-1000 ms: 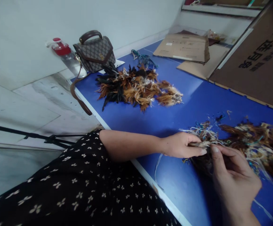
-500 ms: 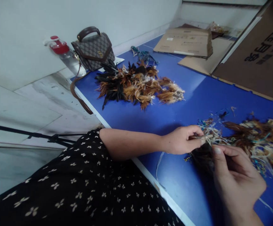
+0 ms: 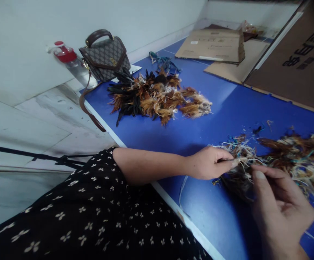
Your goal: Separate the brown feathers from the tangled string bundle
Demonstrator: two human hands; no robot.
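Note:
My left hand (image 3: 211, 163) is closed, thumb and forefinger pinching the tied end of a small bundle of brown feathers (image 3: 238, 182). Pale string ends stick out around that pinch. Just to its right, my right hand (image 3: 284, 206) has thumb and forefinger pressed together. Thin pale strands pass close to those fingertips, but what they hold is too fine to make out. Behind both hands lies a tangle of white and teal string scraps (image 3: 242, 146). A pile of loose brown and cream feathers (image 3: 303, 155) spreads beyond my right hand.
Bunches of brown and black feathers (image 3: 157, 95) lie farther back on the blue table (image 3: 219, 104). A handbag (image 3: 105, 56) and a red-capped bottle (image 3: 75, 65) stand at the back left, near teal strips (image 3: 164, 61). Flattened cardboard (image 3: 211, 45) and a large carton (image 3: 292, 65) occupy the back right.
My right hand has shifted slightly right, away from my left fingertips, widening the gap between them. My left hand keeps its pinch on the feather bundle.

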